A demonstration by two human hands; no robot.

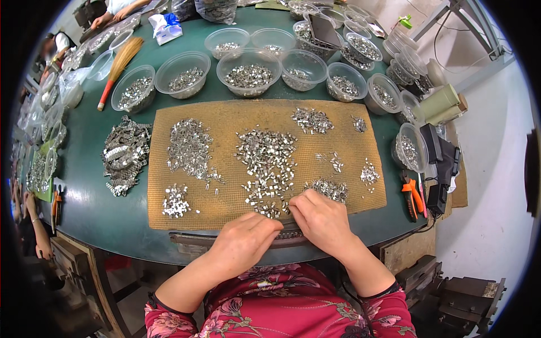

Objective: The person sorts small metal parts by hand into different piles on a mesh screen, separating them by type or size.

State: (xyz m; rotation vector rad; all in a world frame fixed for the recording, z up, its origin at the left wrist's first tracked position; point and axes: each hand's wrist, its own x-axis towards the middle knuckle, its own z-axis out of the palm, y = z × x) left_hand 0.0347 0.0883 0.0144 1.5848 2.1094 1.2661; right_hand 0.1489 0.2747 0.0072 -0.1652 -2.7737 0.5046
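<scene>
My left hand [246,239] and my right hand [322,221] meet at the near edge of a tan textured mat [344,147]. Thumb and fingertips are pinched together on each, and anything between them is too small or hidden to make out. Just beneath them, along the table's front edge, lies a dark narrow metal bar [197,241]. Right ahead of my hands spreads a pile of small silver metal pieces [267,163]. A pile of thin metal bits [329,190] lies beside my right fingers. Another heap of small pieces [190,147] covers the mat's left side.
Linked metal straps [125,158] are heaped left of the mat. Clear plastic bowls [248,73] of metal pieces line its far side. Orange-handled pliers [412,196] lie right, a red-handled brush [118,73] far left. Other people's arms [121,12] show at the far left.
</scene>
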